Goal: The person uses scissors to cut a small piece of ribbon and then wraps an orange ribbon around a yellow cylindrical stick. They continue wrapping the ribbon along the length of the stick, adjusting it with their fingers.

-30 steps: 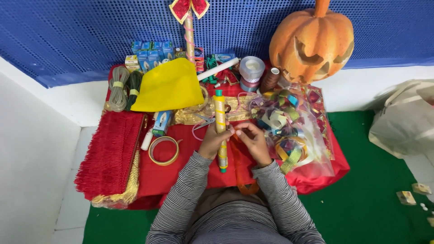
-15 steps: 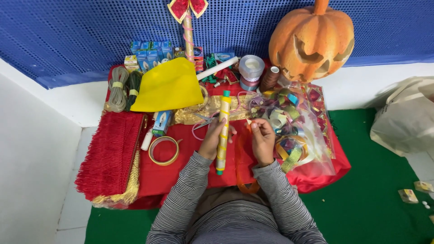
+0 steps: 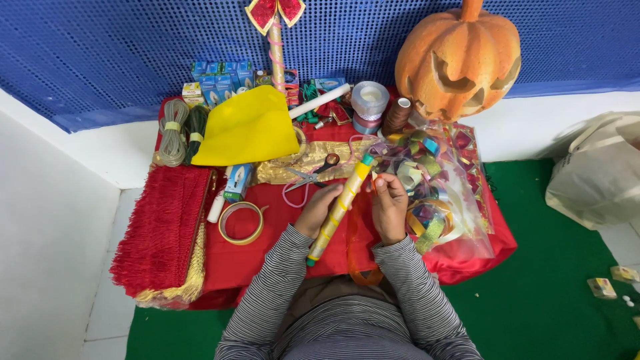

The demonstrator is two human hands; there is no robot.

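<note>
Stick now tilted, hands apart

The stick looks wrapped in glossy yellow ribbon; the bag is clear shiny plastic; the fringe is rough red cloth; the pumpkin looks matt.

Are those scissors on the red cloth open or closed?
Open. The scissors lie flat on the red cloth just beyond the left hand, their blades spread apart in a narrow V and the two handle loops separated.
</note>
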